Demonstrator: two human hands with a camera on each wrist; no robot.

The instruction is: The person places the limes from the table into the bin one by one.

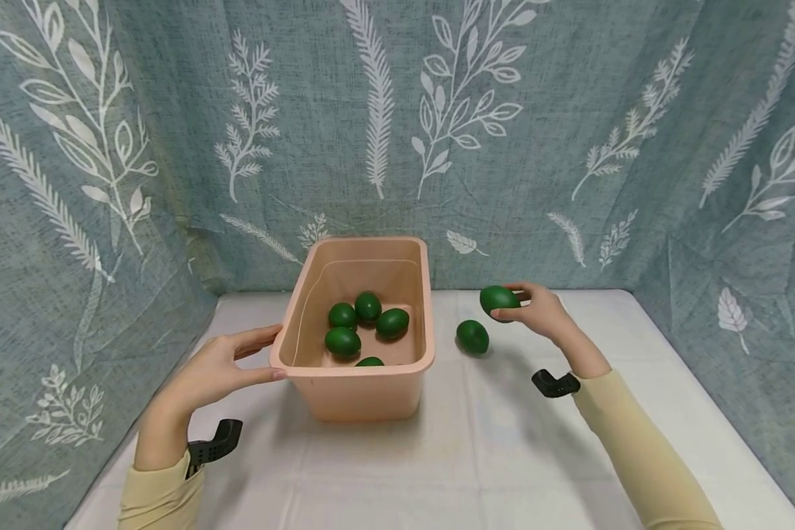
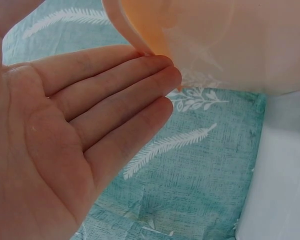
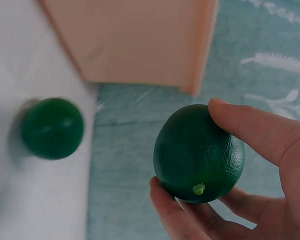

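My right hand (image 1: 539, 313) holds a dark green lime (image 3: 197, 155) above the table, thumb on one side and fingers on the other. The lime has pebbled skin and a pale green stem nub. A second lime (image 1: 472, 336) lies on the table just left of that hand. At the left stands a peach plastic bin (image 1: 364, 394) with several limes (image 1: 393, 324) on its floor; the front wall partly hides one. My left hand (image 1: 215, 368) touches the bin's left rim near the front corner. Its fingers (image 2: 125, 102) are straight in the left wrist view.
A white cloth (image 1: 503, 456) covers the table. Blue-green fabric (image 1: 536, 184) with white leaf prints hangs behind and on both sides. Each wrist wears a black camera mount (image 1: 555, 384).
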